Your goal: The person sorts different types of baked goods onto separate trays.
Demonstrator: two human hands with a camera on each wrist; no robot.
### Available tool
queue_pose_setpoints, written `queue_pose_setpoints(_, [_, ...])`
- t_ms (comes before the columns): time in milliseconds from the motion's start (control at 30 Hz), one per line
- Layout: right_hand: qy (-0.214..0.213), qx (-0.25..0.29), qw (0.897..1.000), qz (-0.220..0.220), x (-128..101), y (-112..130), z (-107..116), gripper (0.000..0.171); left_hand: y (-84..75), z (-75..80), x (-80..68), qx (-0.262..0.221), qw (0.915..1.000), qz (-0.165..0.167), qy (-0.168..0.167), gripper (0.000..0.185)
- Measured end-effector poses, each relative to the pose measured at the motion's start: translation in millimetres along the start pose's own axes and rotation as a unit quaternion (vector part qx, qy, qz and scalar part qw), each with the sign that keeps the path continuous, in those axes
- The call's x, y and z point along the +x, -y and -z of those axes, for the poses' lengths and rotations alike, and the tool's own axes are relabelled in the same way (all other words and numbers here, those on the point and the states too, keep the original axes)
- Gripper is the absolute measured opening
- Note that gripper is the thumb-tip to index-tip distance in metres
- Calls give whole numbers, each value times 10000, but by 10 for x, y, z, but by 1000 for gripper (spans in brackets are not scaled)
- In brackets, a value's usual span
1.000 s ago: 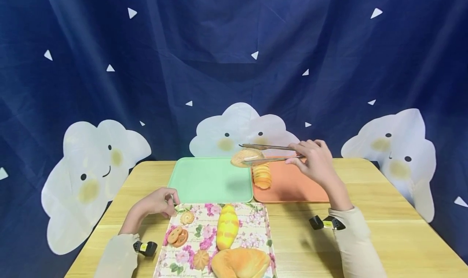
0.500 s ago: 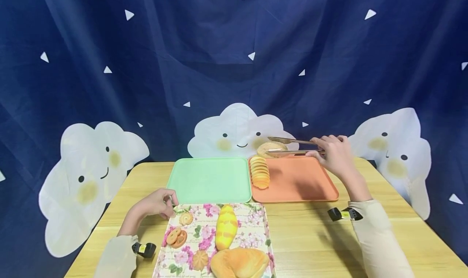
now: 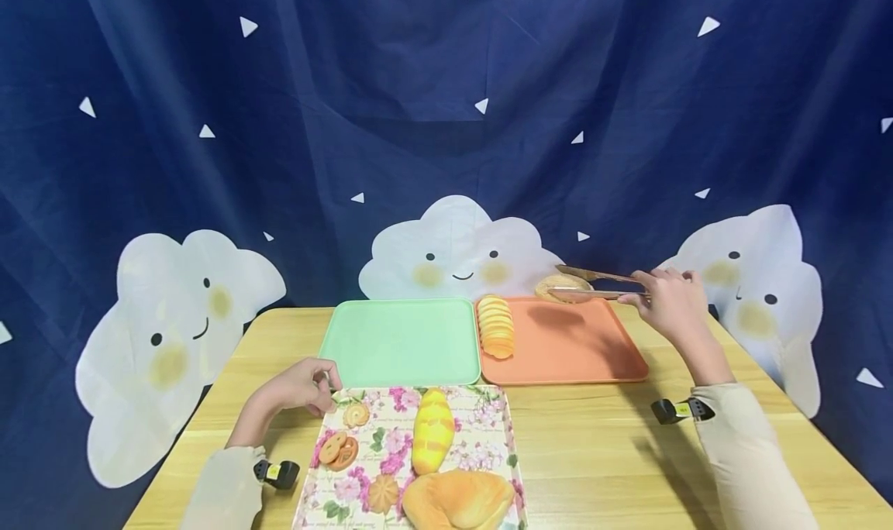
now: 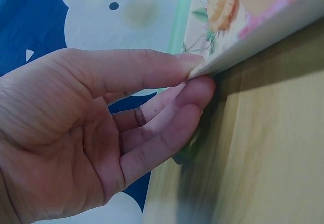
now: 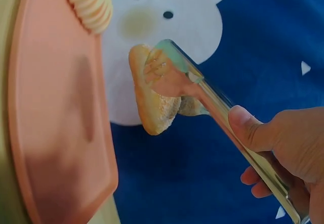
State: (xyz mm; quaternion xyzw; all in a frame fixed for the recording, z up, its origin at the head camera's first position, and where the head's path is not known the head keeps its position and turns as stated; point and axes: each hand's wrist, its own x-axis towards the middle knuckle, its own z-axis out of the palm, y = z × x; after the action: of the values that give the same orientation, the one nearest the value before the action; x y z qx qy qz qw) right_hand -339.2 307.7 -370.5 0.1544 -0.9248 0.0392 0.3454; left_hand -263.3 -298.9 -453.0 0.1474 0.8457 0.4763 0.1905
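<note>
My right hand (image 3: 671,304) grips a pair of metal tongs (image 5: 225,117). Between the tongs' ends is a piece of bread (image 5: 143,95) with a browned crust and a pale, crumbly face. It is held up over the back part of the orange tray (image 3: 579,359), and a shadow falls on the tray below. A sliced-looking loaf (image 3: 497,328) lies along that tray's left side. My left hand (image 3: 296,387) pinches the far left corner of the floral tray (image 4: 263,51) between thumb and fingers.
On the floral tray lie a yellow striped bread (image 3: 432,433), a large folded bread (image 3: 460,499) and several cookies, one a round cookie (image 3: 356,414). A green tray (image 3: 405,344) adjoins the orange one. Behind the wooden table (image 3: 586,452) hangs a blue curtain (image 3: 314,127).
My right hand has carried the tongs and the bread rightward, from near the seam between the green and orange trays to over the orange tray. The left hand stays at the floral tray's corner.
</note>
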Motion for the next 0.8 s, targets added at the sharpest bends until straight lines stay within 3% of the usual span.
queue_pose_setpoints(267, [405, -121, 9986, -332, -74, -168, -64, 42, 2, -3, 0, 42, 10000, 21, -23, 25])
queue_pose_setpoints(800, [900, -110, 9945, -533, -173, -333, -194, 40, 19, -8, 3, 10, 9999, 97, -116, 26])
